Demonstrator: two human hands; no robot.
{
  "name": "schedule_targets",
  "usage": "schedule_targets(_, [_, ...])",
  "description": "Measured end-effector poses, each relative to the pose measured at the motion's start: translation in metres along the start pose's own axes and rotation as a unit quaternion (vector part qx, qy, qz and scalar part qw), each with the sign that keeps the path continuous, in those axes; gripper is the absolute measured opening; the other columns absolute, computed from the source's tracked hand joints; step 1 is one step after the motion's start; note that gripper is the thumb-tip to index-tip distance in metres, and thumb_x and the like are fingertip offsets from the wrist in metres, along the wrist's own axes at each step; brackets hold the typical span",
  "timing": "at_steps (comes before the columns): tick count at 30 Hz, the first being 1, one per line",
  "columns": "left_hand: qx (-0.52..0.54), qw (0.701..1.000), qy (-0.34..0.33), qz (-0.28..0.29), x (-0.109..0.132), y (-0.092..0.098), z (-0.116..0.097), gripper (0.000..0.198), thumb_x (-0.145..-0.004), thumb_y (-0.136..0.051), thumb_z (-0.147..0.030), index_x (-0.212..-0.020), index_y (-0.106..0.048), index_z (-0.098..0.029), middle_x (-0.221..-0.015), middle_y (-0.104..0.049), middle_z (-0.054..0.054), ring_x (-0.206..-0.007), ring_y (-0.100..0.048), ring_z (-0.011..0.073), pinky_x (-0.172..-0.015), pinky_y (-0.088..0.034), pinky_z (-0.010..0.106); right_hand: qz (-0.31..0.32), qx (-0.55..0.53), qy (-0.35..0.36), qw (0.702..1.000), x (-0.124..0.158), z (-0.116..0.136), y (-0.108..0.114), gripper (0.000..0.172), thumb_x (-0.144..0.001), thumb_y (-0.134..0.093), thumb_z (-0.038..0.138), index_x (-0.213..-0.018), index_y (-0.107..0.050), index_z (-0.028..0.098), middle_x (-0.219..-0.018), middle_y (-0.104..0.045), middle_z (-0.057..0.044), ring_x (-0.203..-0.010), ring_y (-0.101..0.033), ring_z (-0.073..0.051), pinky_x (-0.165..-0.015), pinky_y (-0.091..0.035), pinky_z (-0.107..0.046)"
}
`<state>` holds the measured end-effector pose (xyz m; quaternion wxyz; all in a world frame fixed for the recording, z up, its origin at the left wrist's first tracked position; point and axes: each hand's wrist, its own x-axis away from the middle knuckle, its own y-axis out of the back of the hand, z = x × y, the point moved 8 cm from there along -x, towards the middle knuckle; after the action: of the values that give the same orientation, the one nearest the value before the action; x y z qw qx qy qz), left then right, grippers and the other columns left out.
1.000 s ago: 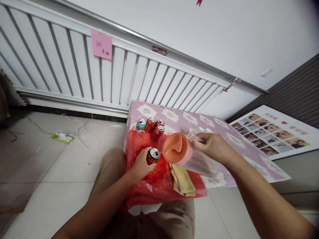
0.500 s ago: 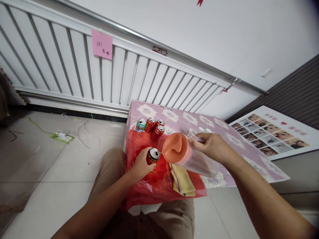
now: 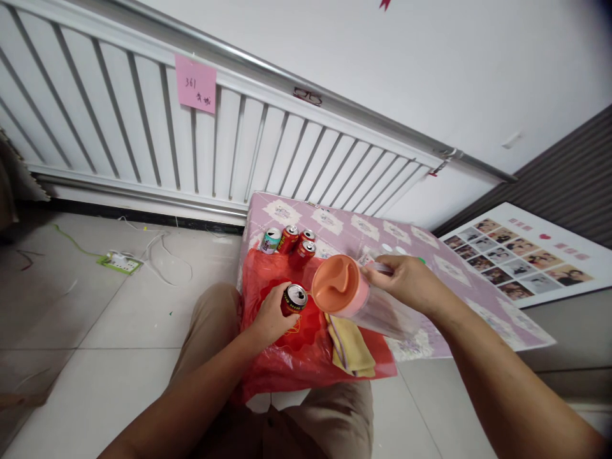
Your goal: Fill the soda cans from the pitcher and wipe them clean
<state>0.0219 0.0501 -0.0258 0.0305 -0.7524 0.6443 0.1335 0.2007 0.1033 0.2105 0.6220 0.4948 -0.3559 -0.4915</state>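
My left hand (image 3: 271, 317) is wrapped round an opened dark drink can (image 3: 295, 299) with a silver top, held upright over a red tray (image 3: 310, 338). My right hand (image 3: 406, 280) grips the handle of a clear pitcher (image 3: 382, 312) with an orange lid (image 3: 337, 284). The pitcher is tilted to the left, its lid close beside the can's top. Whether liquid runs between them I cannot tell. A folded yellow cloth (image 3: 351, 347) lies below the pitcher on a red plastic sheet (image 3: 287, 373).
Behind the tray stand a green can (image 3: 271, 240) and several red cans (image 3: 302, 252). They are on a table with a purple patterned cloth (image 3: 329, 220). White caps (image 3: 386, 248) lie beyond the pitcher. A white radiator (image 3: 268, 146) runs along the wall; a power strip (image 3: 119, 262) is on the floor.
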Motion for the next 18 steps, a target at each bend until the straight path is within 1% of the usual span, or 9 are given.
schedule_targets(3, [0.001, 1.0, 0.003, 0.001, 0.0, 0.0, 0.0, 0.073, -0.065, -0.073, -0.007, -0.133, -0.051, -0.021, -0.134, -0.06, 0.01, -0.128, -0.056, 0.0281, -0.113, -0.041, 0.048, -0.006, -0.004, 0.015, 1.0, 0.0, 0.0, 0.0, 0.032, -0.074, -0.057, 0.05, -0.061, -0.06, 0.02, -0.055, -0.053, 0.001, -0.055, -0.046, -0.015, -0.05, -0.035, -0.027])
schedule_targets(5, [0.0, 1.0, 0.005, 0.002, 0.0, 0.001, -0.001, 0.073, -0.065, -0.073, -0.007, -0.133, -0.051, -0.021, -0.134, -0.06, 0.011, -0.127, -0.056, 0.0282, -0.113, -0.041, 0.048, -0.008, -0.009, 0.019, 1.0, -0.001, -0.001, -0.001, 0.032, -0.074, -0.058, 0.05, -0.06, -0.058, 0.021, -0.054, -0.052, 0.002, -0.055, -0.046, -0.015, -0.049, -0.034, -0.027])
schedule_targets(10, [0.0, 1.0, 0.01, 0.003, -0.002, 0.001, -0.004, 0.073, -0.065, -0.073, -0.007, -0.132, -0.05, -0.02, -0.134, -0.059, 0.011, -0.127, -0.056, 0.0291, -0.113, -0.041, 0.048, -0.004, -0.014, 0.005, 1.0, -0.002, -0.007, -0.007, 0.038, -0.072, -0.057, 0.053, -0.054, -0.047, 0.022, -0.052, -0.041, 0.003, -0.053, -0.04, -0.013, -0.05, -0.03, -0.027])
schedule_targets(13, [0.001, 1.0, 0.008, 0.004, -0.005, 0.001, -0.01, 0.073, -0.065, -0.073, -0.007, -0.133, -0.049, -0.018, -0.135, -0.059, 0.013, -0.128, -0.055, 0.029, -0.113, -0.04, 0.048, -0.006, -0.032, -0.001, 0.999, -0.001, -0.013, -0.009, 0.037, -0.073, -0.056, 0.052, -0.054, -0.044, 0.022, -0.054, -0.041, 0.003, -0.055, -0.04, -0.013, -0.051, -0.029, -0.027])
schedule_targets(18, [0.025, 1.0, 0.015, -0.001, -0.012, 0.002, -0.022, 0.075, -0.065, -0.073, -0.007, -0.134, -0.048, -0.02, -0.138, -0.057, 0.012, -0.13, -0.054, 0.0279, -0.115, -0.039, 0.048, -0.007, -0.093, -0.015, 0.995, 0.0, -0.032, -0.013, 0.042, -0.074, -0.059, 0.054, -0.053, -0.039, 0.023, -0.053, -0.034, 0.005, -0.054, -0.033, -0.012, -0.051, -0.026, -0.027])
